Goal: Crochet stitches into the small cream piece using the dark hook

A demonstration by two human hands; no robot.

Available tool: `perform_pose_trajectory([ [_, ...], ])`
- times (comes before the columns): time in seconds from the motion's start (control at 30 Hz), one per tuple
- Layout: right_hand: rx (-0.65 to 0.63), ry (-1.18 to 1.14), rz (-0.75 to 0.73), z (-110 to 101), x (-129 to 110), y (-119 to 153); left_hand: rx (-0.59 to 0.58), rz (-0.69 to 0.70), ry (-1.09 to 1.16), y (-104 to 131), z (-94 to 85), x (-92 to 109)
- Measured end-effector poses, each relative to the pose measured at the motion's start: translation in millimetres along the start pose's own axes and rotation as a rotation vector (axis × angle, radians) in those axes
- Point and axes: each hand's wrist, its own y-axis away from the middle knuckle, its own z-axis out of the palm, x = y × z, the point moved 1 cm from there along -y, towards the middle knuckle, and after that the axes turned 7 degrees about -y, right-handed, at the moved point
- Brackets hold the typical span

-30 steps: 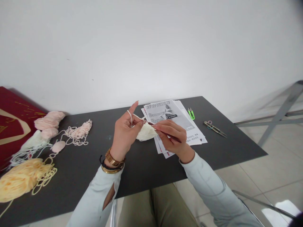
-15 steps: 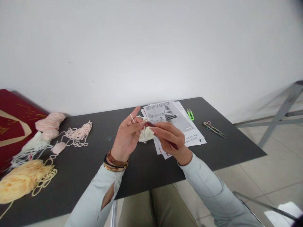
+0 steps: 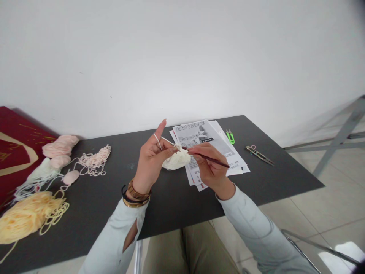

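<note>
Swinging the crochet hook [image 3: 214, 160] outward, your right hand [image 3: 211, 168] pinches it; your left hand [image 3: 150, 160] pinches cream crochetwork [image 3: 180, 150], yarn [image 3: 167, 141] workably taut.

On my top paper sheet [image 3: 196, 135] stands a large Chinese headline [image 3: 190, 126], which I read as 百合花图解. Its smaller lines [image 3: 186, 139] and its black label [image 3: 206, 140] are too small for me to read; on the red bag [image 3: 17, 150] the golden mark [image 3: 4, 155] is unclear.

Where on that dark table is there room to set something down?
Bare patches: between the loose pink yarn and left hand; right of the silver snips. Crowded: far left, by red bag and yellow yarn; middle, with papers.
</note>
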Motion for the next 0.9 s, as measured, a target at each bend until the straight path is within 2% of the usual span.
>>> perform_pose_trajectory([
  [0.1, 0.077, -0.027, 0.069, -3, 1, 0, -0.033, -0.06, 0.061, 0, -1.3, 3],
  [0.3, 0.151, -0.127, 0.219, -7, 5, -2, -0.102, -0.135, 0.16, -2, -4.3, 4],
  [0.57, 0.249, -0.423, 0.404, -8, 10, -7, -0.218, -0.17, 0.226, -2, -9.5, 5],
  [0.8, 0.338, -0.638, 0.699, -7, 16, -12, -0.214, -0.138, 0.139, -2, -8.3, 7],
  [0.9, 0.354, -0.682, 0.78, -6, 19, -11, -0.197, -0.088, 0.055, -1, -9.4, 6],
])
